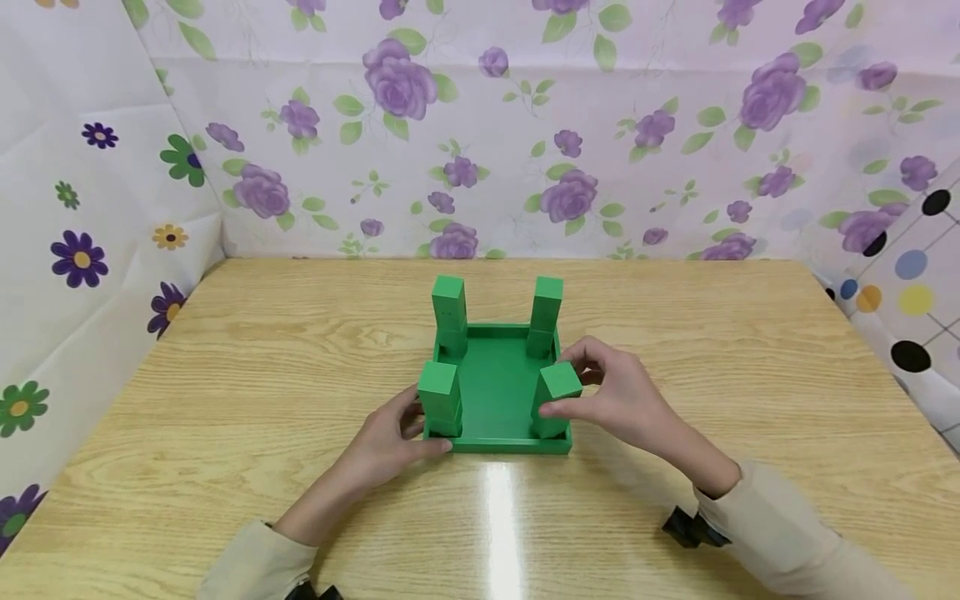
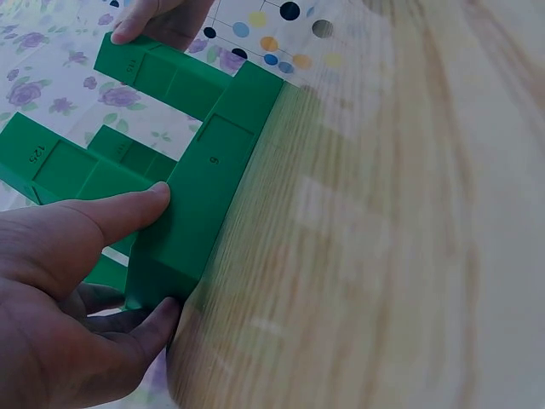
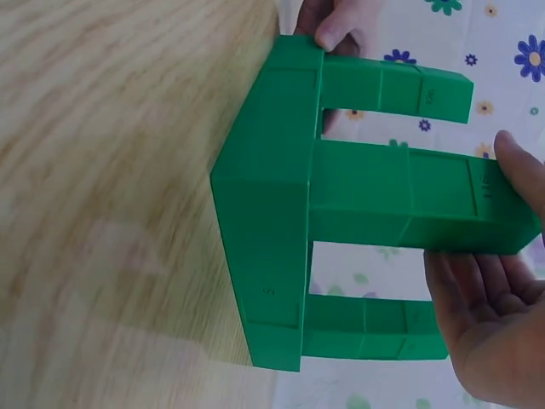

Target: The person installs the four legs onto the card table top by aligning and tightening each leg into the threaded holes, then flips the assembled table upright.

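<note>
A shallow green square tray [image 1: 497,392] sits on the table, with a green block column standing upright in each corner. My right hand [image 1: 628,398] grips the upper part of the front right column [image 1: 559,383], thumb on the near side and fingers on the far side. That column looks slightly turned. My left hand [image 1: 384,443] holds the tray's front left corner beside the front left column [image 1: 440,396]; in the left wrist view the thumb rests on the tray's front wall [image 2: 200,183]. Each column looks stacked from blocks, with seams and small raised markings.
Behind the front pair stand the back left column [image 1: 450,310] and back right column [image 1: 547,310]. The wood-grain table [image 1: 262,358] extends on all sides. Flowered sheeting [image 1: 495,150] rises along the back, with patterned sheeting at both sides.
</note>
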`<state>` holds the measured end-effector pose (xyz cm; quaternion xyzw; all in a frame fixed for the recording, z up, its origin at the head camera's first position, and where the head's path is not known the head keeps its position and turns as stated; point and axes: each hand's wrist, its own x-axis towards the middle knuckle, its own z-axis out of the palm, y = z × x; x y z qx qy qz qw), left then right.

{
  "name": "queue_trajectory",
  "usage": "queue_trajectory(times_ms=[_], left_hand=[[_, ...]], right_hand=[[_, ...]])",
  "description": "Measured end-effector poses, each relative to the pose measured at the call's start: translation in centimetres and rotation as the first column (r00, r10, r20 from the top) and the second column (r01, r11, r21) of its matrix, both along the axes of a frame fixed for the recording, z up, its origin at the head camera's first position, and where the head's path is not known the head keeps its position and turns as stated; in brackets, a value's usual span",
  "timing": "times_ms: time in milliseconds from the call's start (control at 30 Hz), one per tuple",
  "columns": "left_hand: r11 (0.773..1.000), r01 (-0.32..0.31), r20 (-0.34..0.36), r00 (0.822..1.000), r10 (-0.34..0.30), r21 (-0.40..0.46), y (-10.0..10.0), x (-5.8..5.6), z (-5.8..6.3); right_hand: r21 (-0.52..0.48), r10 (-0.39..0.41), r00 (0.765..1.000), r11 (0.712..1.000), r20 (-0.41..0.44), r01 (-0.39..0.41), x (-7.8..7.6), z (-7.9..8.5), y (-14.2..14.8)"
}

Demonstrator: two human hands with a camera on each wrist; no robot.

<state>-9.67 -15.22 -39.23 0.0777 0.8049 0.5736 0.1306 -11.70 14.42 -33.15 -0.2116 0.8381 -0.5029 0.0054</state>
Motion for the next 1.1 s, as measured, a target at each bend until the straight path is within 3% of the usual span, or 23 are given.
queue_trajectory(times_ms=[567,833,1000,1100], left_hand=[[0.999,0.024,-0.023,0.999,-0.024,0.028,-0.19,-0.03,-0.15],[0.999,0.021,-0.013,1.0,-0.021,0.034,-0.19,0.06,-0.09],[0.999,0.015,0.001,1.0,-0.015,0.041,-0.19,0.09,0.0],[0.999,0.01,0.004,1.0,-0.01,0.033,-0.15,0.09,0.05]], right_hand=[[0.062,-0.072,0.996,0.995,-0.058,0.076,0.32,-0.4,-0.53],[0.053,-0.077,0.997,0.996,-0.032,0.078,0.32,-0.43,-0.83],[0.011,0.036,0.998,0.999,0.042,-0.037,0.32,-0.34,-0.57],[-0.044,0.144,0.985,0.989,0.099,-0.14,0.17,-0.13,0.07]])
